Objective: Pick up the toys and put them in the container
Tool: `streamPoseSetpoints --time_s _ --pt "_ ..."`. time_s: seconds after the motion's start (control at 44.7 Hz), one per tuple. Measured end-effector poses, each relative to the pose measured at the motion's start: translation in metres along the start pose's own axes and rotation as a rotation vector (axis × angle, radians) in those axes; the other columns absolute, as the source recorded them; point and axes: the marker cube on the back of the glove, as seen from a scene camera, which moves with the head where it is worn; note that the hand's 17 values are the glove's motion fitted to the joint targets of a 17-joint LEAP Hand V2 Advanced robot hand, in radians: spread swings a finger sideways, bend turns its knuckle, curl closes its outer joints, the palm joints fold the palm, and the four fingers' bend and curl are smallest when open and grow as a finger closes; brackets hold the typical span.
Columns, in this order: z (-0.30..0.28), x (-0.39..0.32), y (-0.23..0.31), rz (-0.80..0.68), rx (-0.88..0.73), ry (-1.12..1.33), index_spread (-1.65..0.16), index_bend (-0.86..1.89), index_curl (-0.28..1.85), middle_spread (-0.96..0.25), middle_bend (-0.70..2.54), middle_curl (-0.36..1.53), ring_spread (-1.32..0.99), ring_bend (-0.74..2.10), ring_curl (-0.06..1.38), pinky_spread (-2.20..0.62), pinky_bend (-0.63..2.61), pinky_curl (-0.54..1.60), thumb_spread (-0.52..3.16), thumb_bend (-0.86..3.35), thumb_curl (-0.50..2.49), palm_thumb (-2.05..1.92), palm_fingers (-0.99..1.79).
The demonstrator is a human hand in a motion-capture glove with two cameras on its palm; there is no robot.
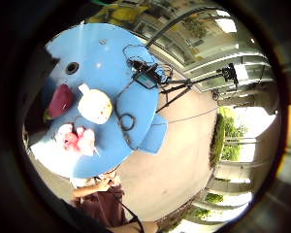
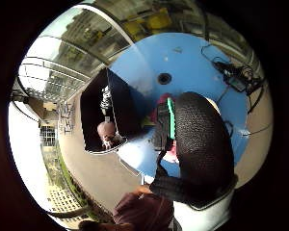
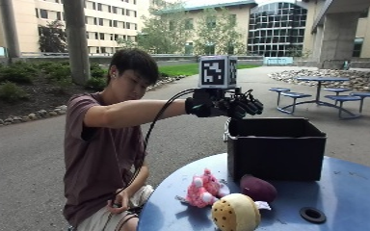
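Nearest, round cream toy (image 3: 235,212) is sitting beside pink plush (image 3: 201,189) and purple toy (image 3: 258,187) (all on the blue table (image 3: 345,192)); my right hand (image 3: 235,105) is hovering empty, fingers relaxed, above black container (image 3: 275,149).

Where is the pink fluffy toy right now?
In the outside view the pink fluffy toy lies on the blue table near its edge, on the person's side, beside the purple toy and the round cream toy, in front of the black container.
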Motion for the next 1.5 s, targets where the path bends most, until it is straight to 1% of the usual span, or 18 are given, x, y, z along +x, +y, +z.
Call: streamPoseSetpoints --time_s 0.157,0.246,0.358,0.604,0.761,0.918,1.007,1.119,1.164,1.186,1.231,1.254,1.276,1.298,1.321,1.388,1.41,1.5 --pt "0.002 0.002 -0.004 0.012 0.002 0.014 -0.16 0.11 0.06 -0.01 0.18 0.08 -0.04 0.25 0.07 -0.03 0.54 0.17 0.92 0.02 0.03 0.0 -0.05" --pt "0.003 0.003 -0.007 0.003 -0.004 0.01 -0.18 0.12 0.08 -0.01 0.18 0.11 -0.04 0.27 0.09 -0.03 0.56 0.19 1.12 0.02 0.06 -0.02 -0.08" --pt "0.007 0.001 -0.011 0.001 -0.021 0.005 -0.19 0.12 0.1 -0.02 0.19 0.15 -0.05 0.28 0.11 -0.03 0.58 0.22 1.27 0.0 0.09 -0.02 -0.1" --pt "0.034 0.003 -0.025 -0.01 -0.106 -0.001 -0.2 0.07 0.12 -0.02 0.17 0.2 -0.05 0.29 0.15 -0.02 0.66 0.27 1.37 -0.03 0.14 -0.04 -0.16" --pt "0.071 0.01 -0.039 -0.003 -0.179 0.004 -0.2 0.06 0.12 -0.03 0.15 0.21 -0.04 0.3 0.18 -0.01 0.73 0.3 1.36 -0.03 0.16 -0.04 -0.19" --pt "0.13 0.02 -0.05 0.023 -0.294 0.034 -0.21 0.06 0.12 -0.02 0.14 0.22 -0.03 0.31 0.2 0.01 0.82 0.34 1.34 -0.03 0.19 -0.03 -0.2" --pt "0.174 0.028 -0.052 0.052 -0.396 0.078 -0.22 0.05 0.11 -0.01 0.14 0.22 -0.01 0.32 0.21 0.02 0.88 0.35 1.32 -0.02 0.21 -0.01 -0.18" --pt "0.224 0.032 -0.046 0.014 -0.531 0.072 -0.22 0.04 0.1 0.01 0.17 0.23 0.0 0.35 0.22 0.02 0.95 0.37 1.29 -0.01 0.23 0.01 -0.16" --pt "0.24 0.031 -0.043 -0.025 -0.545 0.046 -0.23 0.01 0.08 0.02 0.17 0.24 0.0 0.43 0.25 0.01 1.01 0.39 1.31 0.04 0.26 0.11 -0.1" --pt "0.247 0.031 -0.042 -0.044 -0.536 0.032 -0.23 0.02 0.08 0.02 0.18 0.24 -0.01 0.53 0.27 0.0 1.02 0.39 1.34 0.09 0.28 0.2 0.01" --pt "0.254 0.032 -0.042 -0.072 -0.494 0.008 -0.24 0.03 0.07 0.01 0.2 0.25 -0.06 0.67 0.3 -0.05 1.03 0.38 1.38 0.15 0.3 0.3 0.13" --pt "0.256 0.032 -0.042 -0.08 -0.466 -0.002 -0.24 0.02 0.06 0.0 0.21 0.26 -0.11 0.81 0.34 -0.1 1.05 0.39 1.41 0.18 0.32 0.36 0.29" --pt "0.258 0.032 -0.043 -0.083 -0.439 -0.012 -0.24 0.03 0.04 -0.02 0.23 0.26 -0.16 0.93 0.35 -0.19 1.12 0.39 1.44 0.25 0.35 0.46 0.56" --pt "0.259 0.031 -0.043 -0.084 -0.414 -0.024 -0.25 0.03 0.03 -0.02 0.22 0.26 -0.19 0.95 0.33 -0.23 1.12 0.35 1.45 0.27 0.36 0.5 0.6" --pt "0.261 0.031 -0.044 -0.084 -0.391 -0.037 -0.25 0.12 0.05 -0.04 0.29 0.28 -0.21 1.0 0.35 -0.27 1.08 0.34 1.4 0.33 0.41 0.63 0.79" --pt "0.264 0.03 -0.045 -0.081 -0.322 -0.073 -0.24 0.16 0.06 -0.07 0.36 0.32 -0.26 1.04 0.39 -0.34 1.04 0.35 1.35 0.39 0.47 0.77 0.91" --pt "0.266 0.03 -0.045 -0.08 -0.293 -0.08 -0.24 0.21 0.08 -0.08 0.41 0.34 -0.27 1.07 0.41 -0.36 1.0 0.34 1.34 0.42 0.49 0.82 1.02" --pt "0.27 0.029 -0.044 -0.063 -0.155 -0.116 -0.23 0.26 0.12 -0.12 0.55 0.4 -0.3 1.12 0.45 -0.42 0.9 0.34 1.24 0.48 0.57 0.96 1.21"
